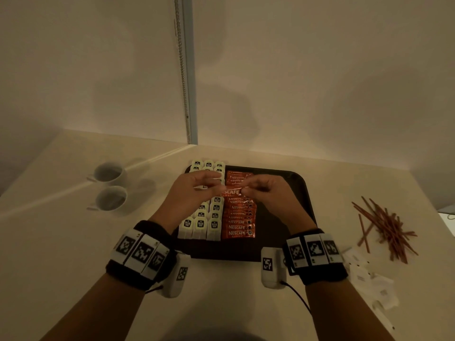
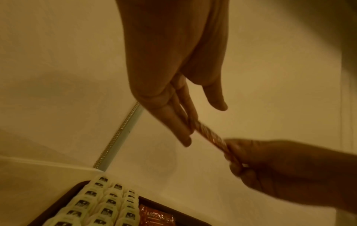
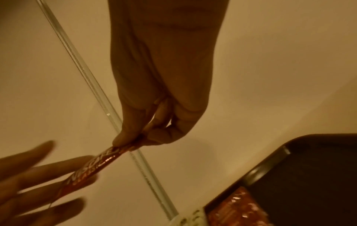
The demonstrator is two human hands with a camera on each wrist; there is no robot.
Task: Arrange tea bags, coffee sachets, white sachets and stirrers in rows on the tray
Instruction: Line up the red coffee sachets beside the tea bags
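Observation:
A red Nescafe coffee sachet hangs level above the dark tray. My right hand pinches its right end between thumb and fingers. My left hand meets the left end with straight fingers, the thumb held apart. On the tray, cream tea bags fill the left columns and red coffee sachets lie stacked in a column beside them. The tray's right part is bare. Brown stirrers lie in a loose heap on the table at the right, with white sachets in front of them.
Two white cups stand on the table left of the tray. The table meets walls behind and at the left, with a beaded cord hanging in the corner.

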